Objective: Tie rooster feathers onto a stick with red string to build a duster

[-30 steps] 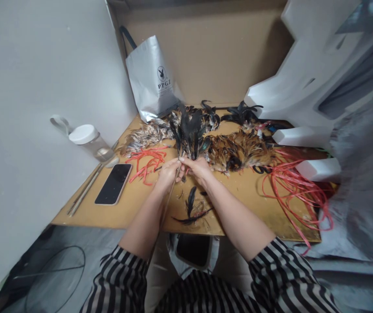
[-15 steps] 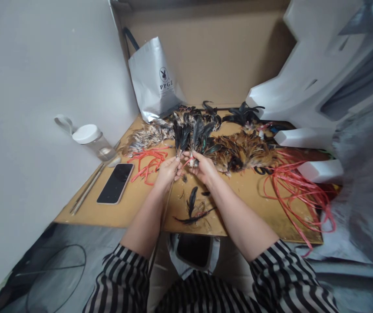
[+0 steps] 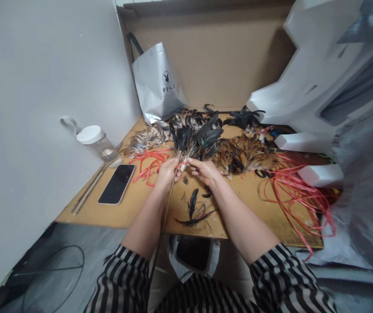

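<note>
My left hand point(image 3: 167, 172) and my right hand point(image 3: 205, 170) meet over the middle of a wooden tabletop point(image 3: 134, 204). Both are closed on the base of a bunch of dark feathers point(image 3: 195, 140) that fans up and away from them. A thin stick point(image 3: 164, 215) runs from my left hand down toward my lap. Red cord shows at the bunch's base between my fingers. A few loose black feathers point(image 3: 193, 208) lie on the table just below my hands.
Piles of brown and black feathers point(image 3: 243, 152) cover the back of the table. Red cords point(image 3: 298, 193) tangle at right, more red cords point(image 3: 149, 161) at left. A phone point(image 3: 117, 183), chopsticks point(image 3: 88, 189), a lidded jar point(image 3: 95, 140), a grey bag point(image 3: 159, 84) and white foam blocks point(image 3: 319, 174) stand around.
The feather bunch was split into two clumps half a second ago and now sits together again, tilted right. My hands stay close together at its base.
</note>
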Demonstrator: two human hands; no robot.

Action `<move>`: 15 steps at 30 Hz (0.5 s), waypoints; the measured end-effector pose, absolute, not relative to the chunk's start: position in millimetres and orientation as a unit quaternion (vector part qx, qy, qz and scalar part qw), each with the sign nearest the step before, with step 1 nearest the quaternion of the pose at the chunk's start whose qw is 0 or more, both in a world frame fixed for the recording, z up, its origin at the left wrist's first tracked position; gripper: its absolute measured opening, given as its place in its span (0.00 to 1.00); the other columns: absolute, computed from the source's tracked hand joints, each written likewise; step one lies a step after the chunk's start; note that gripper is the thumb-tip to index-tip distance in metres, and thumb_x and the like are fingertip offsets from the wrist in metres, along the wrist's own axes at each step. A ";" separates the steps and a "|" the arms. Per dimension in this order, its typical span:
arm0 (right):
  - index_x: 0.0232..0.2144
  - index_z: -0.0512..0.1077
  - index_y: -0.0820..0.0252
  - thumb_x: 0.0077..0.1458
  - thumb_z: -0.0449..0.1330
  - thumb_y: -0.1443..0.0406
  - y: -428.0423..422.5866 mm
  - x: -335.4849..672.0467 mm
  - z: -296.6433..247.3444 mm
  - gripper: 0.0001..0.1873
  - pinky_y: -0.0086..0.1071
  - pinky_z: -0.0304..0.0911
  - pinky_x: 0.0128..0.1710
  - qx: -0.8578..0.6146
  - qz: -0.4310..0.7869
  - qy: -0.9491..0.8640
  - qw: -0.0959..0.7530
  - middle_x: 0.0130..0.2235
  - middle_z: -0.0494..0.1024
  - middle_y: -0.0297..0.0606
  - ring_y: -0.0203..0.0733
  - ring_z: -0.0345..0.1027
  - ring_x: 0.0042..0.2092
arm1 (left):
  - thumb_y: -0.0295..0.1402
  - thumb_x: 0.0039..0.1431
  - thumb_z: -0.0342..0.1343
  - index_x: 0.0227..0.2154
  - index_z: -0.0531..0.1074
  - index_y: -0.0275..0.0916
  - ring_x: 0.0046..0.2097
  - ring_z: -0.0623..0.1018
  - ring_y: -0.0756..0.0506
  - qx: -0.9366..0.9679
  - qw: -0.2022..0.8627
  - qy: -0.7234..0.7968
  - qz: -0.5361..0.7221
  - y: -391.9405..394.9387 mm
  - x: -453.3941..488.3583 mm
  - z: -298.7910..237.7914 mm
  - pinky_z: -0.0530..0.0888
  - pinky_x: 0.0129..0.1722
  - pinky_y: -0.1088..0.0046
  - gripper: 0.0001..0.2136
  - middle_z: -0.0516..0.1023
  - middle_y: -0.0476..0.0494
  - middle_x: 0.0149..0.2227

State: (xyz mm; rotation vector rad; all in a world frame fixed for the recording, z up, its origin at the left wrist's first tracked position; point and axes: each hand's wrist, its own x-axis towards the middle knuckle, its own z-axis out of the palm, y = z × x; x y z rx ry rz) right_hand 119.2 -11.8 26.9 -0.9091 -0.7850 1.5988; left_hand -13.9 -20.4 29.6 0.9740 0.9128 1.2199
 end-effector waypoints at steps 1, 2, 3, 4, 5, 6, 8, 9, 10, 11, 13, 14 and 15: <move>0.22 0.70 0.66 0.27 0.70 0.62 -12.2 118.8 26.6 0.18 0.22 0.41 0.15 -0.383 0.669 -0.341 0.539 0.21 0.69 0.30 0.25 0.51 0.20 | 0.44 0.47 0.58 0.28 0.68 0.34 0.14 0.59 0.57 0.429 0.619 0.397 0.524 -20.9 -13.3 29.1 0.50 0.11 0.82 0.16 0.62 0.54 0.17; 0.23 0.70 0.65 0.28 0.70 0.62 -12.5 118.1 26.5 0.18 0.22 0.41 0.15 -0.386 0.659 -0.351 0.542 0.21 0.69 0.30 0.25 0.52 0.19 | 0.45 0.48 0.57 0.27 0.67 0.35 0.14 0.59 0.57 0.436 0.620 0.395 0.519 -21.6 -12.6 28.5 0.50 0.11 0.82 0.16 0.62 0.54 0.17; 0.23 0.70 0.65 0.28 0.70 0.61 -12.7 117.2 26.3 0.18 0.22 0.42 0.15 -0.391 0.646 -0.359 0.548 0.21 0.69 0.30 0.25 0.52 0.19 | 0.46 0.48 0.57 0.26 0.67 0.35 0.15 0.60 0.57 0.446 0.620 0.391 0.513 -22.3 -12.0 27.9 0.50 0.11 0.82 0.17 0.63 0.53 0.17; 0.23 0.69 0.64 0.28 0.70 0.61 -12.8 116.1 26.1 0.18 0.22 0.43 0.15 -0.398 0.631 -0.366 0.556 0.20 0.69 0.29 0.25 0.52 0.19 | 0.47 0.48 0.57 0.26 0.67 0.35 0.15 0.60 0.57 0.459 0.619 0.386 0.507 -23.0 -11.4 27.2 0.50 0.11 0.82 0.17 0.63 0.53 0.17; 0.22 0.68 0.64 0.28 0.70 0.61 -12.7 115.0 25.8 0.18 0.22 0.44 0.15 -0.405 0.616 -0.370 0.565 0.19 0.68 0.28 0.25 0.52 0.18 | 0.47 0.48 0.57 0.26 0.67 0.35 0.15 0.60 0.57 0.474 0.617 0.382 0.500 -23.8 -10.9 26.7 0.50 0.11 0.82 0.17 0.63 0.54 0.17; 0.22 0.67 0.63 0.28 0.70 0.61 -12.6 113.8 25.6 0.18 0.22 0.44 0.15 -0.412 0.602 -0.373 0.573 0.19 0.67 0.27 0.26 0.52 0.18 | 0.47 0.48 0.57 0.27 0.67 0.35 0.15 0.59 0.58 0.489 0.614 0.378 0.491 -24.4 -10.5 26.2 0.50 0.11 0.83 0.17 0.62 0.54 0.16; 0.21 0.66 0.63 0.28 0.70 0.62 -12.5 112.0 25.4 0.18 0.23 0.45 0.15 -0.425 0.581 -0.375 0.584 0.17 0.65 0.26 0.26 0.51 0.18 | 0.46 0.49 0.57 0.27 0.67 0.35 0.14 0.56 0.58 0.511 0.608 0.376 0.477 -25.4 -10.1 25.8 0.49 0.12 0.82 0.16 0.59 0.56 0.15; 0.20 0.66 0.63 0.28 0.70 0.62 -12.5 111.5 25.3 0.18 0.23 0.45 0.15 -0.430 0.574 -0.377 0.585 0.17 0.65 0.26 0.26 0.51 0.17 | 0.45 0.49 0.57 0.26 0.66 0.35 0.14 0.55 0.58 0.513 0.607 0.376 0.477 -25.7 -9.9 25.8 0.49 0.12 0.82 0.16 0.59 0.57 0.15; 0.20 0.66 0.63 0.28 0.70 0.61 -12.6 111.2 25.3 0.18 0.23 0.45 0.15 -0.435 0.570 -0.380 0.585 0.17 0.66 0.27 0.26 0.51 0.17 | 0.45 0.49 0.57 0.26 0.65 0.36 0.14 0.56 0.58 0.510 0.606 0.376 0.481 -25.8 -9.8 26.1 0.49 0.12 0.82 0.16 0.59 0.57 0.16; 0.21 0.66 0.63 0.29 0.69 0.61 -12.6 111.1 25.4 0.18 0.23 0.44 0.15 -0.436 0.568 -0.382 0.584 0.18 0.67 0.28 0.26 0.51 0.18 | 0.44 0.48 0.58 0.25 0.64 0.36 0.15 0.57 0.58 0.504 0.607 0.375 0.487 -25.9 -9.7 26.4 0.49 0.12 0.83 0.16 0.59 0.56 0.17; 0.21 0.67 0.63 0.30 0.69 0.60 -12.5 111.3 25.3 0.17 0.23 0.43 0.15 -0.432 0.572 -0.386 0.581 0.19 0.68 0.29 0.26 0.51 0.18 | 0.44 0.48 0.58 0.24 0.62 0.36 0.16 0.59 0.58 0.492 0.611 0.373 0.496 -26.0 -9.4 27.1 0.50 0.12 0.83 0.16 0.60 0.55 0.19; 0.22 0.67 0.63 0.31 0.68 0.60 -12.3 111.6 25.2 0.17 0.23 0.43 0.15 -0.430 0.574 -0.385 0.581 0.19 0.68 0.30 0.26 0.51 0.17 | 0.44 0.48 0.58 0.24 0.62 0.37 0.16 0.60 0.58 0.489 0.613 0.373 0.495 -26.0 -9.2 27.2 0.50 0.12 0.83 0.16 0.60 0.55 0.20; 0.21 0.67 0.63 0.31 0.68 0.61 -11.9 112.0 25.1 0.16 0.23 0.42 0.15 -0.428 0.575 -0.383 0.582 0.19 0.68 0.29 0.26 0.50 0.17 | 0.44 0.48 0.58 0.24 0.62 0.37 0.16 0.60 0.58 0.488 0.617 0.373 0.492 -26.0 -8.9 27.2 0.50 0.12 0.83 0.16 0.61 0.55 0.20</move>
